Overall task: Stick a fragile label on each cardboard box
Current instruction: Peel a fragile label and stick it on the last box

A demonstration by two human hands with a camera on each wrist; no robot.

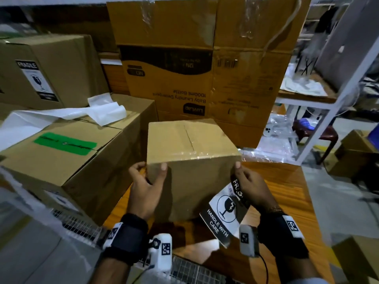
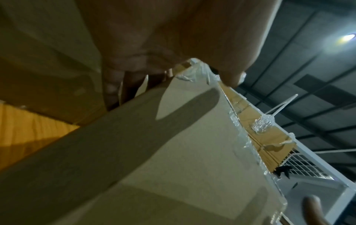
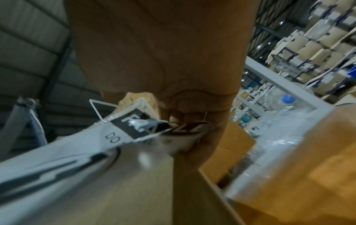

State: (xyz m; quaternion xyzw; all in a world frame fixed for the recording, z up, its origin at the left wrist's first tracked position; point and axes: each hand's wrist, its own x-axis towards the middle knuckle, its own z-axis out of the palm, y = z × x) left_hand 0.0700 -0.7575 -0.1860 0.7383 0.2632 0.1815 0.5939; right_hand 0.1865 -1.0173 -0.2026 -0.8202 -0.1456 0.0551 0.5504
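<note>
head view: "handle with care" fragile label (image 1: 222, 214)

Right hand (image 1: 249, 188) covers the fragile label's (image 1: 222, 212) top corner, so "FRAGILE" reads only partly, the small box's (image 1: 190, 160) underside is out of sight, and the right wrist view smears the label's symbol into streaks.
</note>
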